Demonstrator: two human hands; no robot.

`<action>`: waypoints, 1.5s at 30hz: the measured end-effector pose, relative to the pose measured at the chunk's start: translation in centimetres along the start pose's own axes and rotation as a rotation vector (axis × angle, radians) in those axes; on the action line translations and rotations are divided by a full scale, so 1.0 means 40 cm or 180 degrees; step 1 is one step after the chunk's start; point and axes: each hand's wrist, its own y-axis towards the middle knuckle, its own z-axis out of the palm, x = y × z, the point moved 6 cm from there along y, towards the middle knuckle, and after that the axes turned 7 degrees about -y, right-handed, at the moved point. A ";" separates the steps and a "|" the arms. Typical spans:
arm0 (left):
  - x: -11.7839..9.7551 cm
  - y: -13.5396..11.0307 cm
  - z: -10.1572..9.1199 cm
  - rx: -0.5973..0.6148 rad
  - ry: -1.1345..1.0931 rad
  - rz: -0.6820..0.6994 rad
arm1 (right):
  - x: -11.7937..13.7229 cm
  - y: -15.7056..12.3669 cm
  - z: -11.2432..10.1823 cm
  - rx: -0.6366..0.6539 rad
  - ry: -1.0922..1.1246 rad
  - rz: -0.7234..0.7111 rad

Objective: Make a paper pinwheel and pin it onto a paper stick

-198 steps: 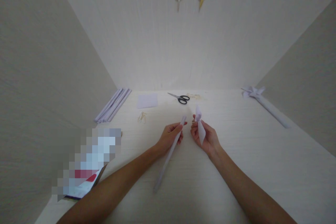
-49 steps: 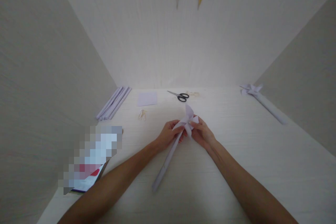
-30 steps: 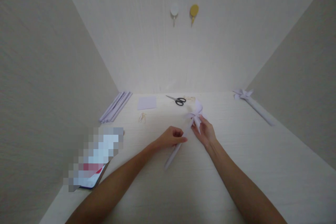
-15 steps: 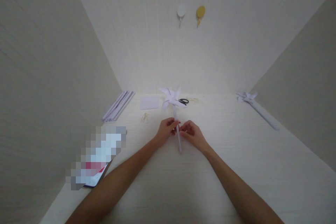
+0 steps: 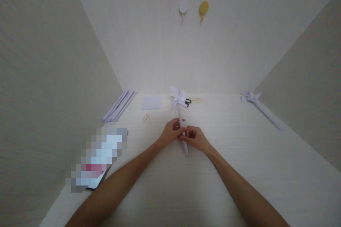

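No text, brand, number or sign can be read; on the phone [image 5: 102, 159], most of the screen [image 5: 108, 147] is pixelated.

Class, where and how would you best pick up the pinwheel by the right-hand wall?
Probably pinch the stick near its middle, from above and the left: it is straight and slender, the right wall runs close along its other side, and the folded blades at the far end might crush.

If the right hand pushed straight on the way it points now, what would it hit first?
The pinwheel stick, which the right hand seems to touch at its fingertips; the left hand comes next in that line. Depth between them is hard to judge.
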 end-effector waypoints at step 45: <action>0.006 -0.020 0.023 0.0512 0.0624 -0.0420 | 0.006 -0.003 -0.135 -0.1912 0.0803 -0.0704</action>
